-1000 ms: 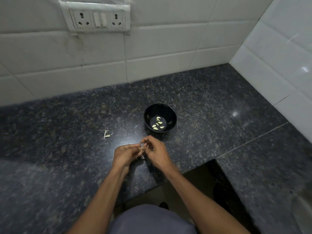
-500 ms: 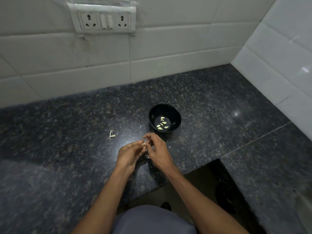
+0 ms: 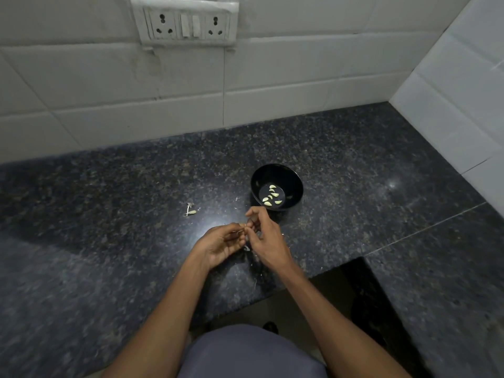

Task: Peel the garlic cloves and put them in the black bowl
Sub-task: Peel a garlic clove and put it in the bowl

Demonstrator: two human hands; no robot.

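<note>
- Both hands held together over the granite counter (image 3: 109, 214), just in front of the black bowl (image 3: 296, 184), near counter's front edge.
- Left hand (image 3: 221, 245): palm turned up/inward, fingers curled, tips closed on a small garlic clove (image 3: 242, 226); forearm angled in from bottom-left.
- Right hand (image 3: 268, 241): back of hand seen, thumb + index pinched at same clove from the right side, other fingers curled; forearm angled in from bottom-right.
- Clove mostly hidden betw. fingertips; peel state can't be told.
- Bowl stood on counter, apart from hands; several pale peeled cloves (image 3: 271, 196) lying at its bottom.
- Scrap of garlic skin/stem (image 3: 190, 210) seen on counter left of bowl, well clear of hands.
- Small pale skin bits (image 3: 246, 248) seen below/betw. the hands on counter.
- Socket plate (image 3: 188, 21) mounted on tiled wall behind.
</note>
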